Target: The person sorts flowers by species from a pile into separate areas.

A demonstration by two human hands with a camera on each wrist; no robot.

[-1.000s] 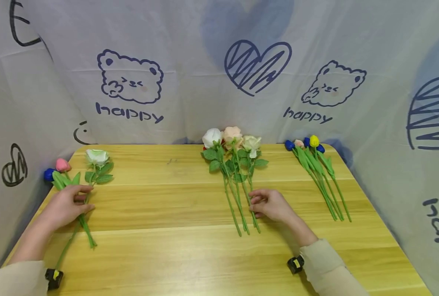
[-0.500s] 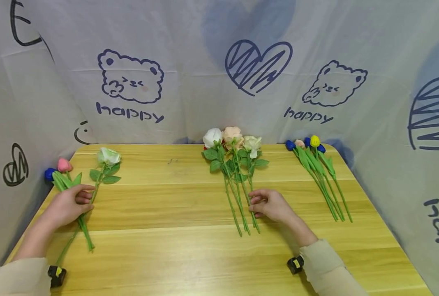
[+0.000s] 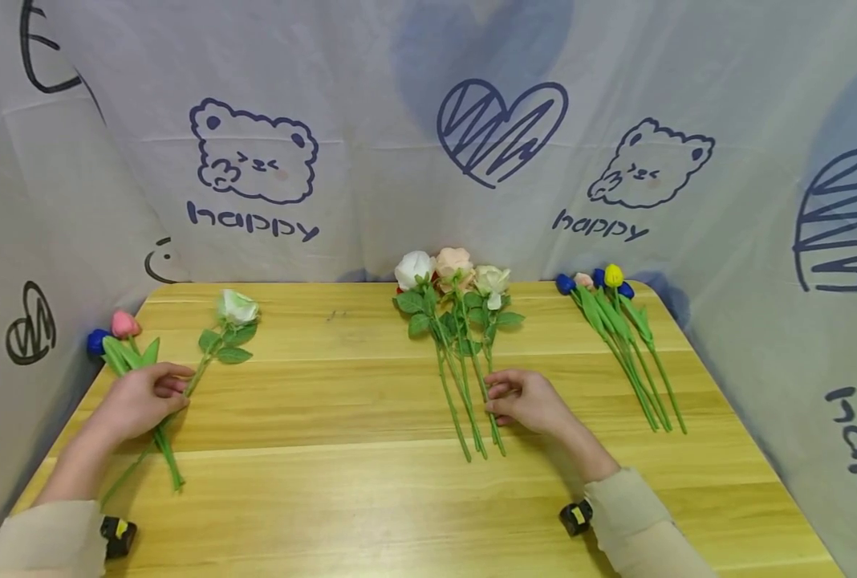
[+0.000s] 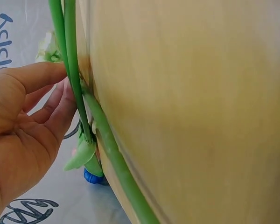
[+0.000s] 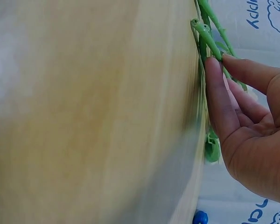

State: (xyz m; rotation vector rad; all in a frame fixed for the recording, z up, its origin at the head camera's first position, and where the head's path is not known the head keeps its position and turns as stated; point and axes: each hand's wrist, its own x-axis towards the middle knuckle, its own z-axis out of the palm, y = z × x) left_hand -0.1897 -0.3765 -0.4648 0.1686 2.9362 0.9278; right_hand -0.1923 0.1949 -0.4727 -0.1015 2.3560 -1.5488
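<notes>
At the table's left, my left hand (image 3: 143,401) pinches the stem of a white-green rose (image 3: 237,307) between thumb and fingers. Its bloom points to the back, and the lower stem runs under the hand toward the front. A pink tulip (image 3: 125,324) and a blue tulip (image 3: 97,343) lie beside it, their green stems (image 4: 71,56) crossing the rose stem (image 4: 113,154) in the left wrist view. My right hand (image 3: 530,401) pinches a green stem (image 5: 209,39) at the right side of the middle rose bunch, under a cream rose (image 3: 492,279).
A white rose (image 3: 416,270) and a peach rose (image 3: 453,267) lie in the middle bunch. Blue, pink and yellow tulips (image 3: 614,276) lie at the right. The wooden table (image 3: 313,498) backs onto a printed cloth (image 3: 371,96).
The white-green rose's bloom has swung right, away from the pink and blue tulips, and my left hand has shifted slightly right. My right hand has stayed in place.
</notes>
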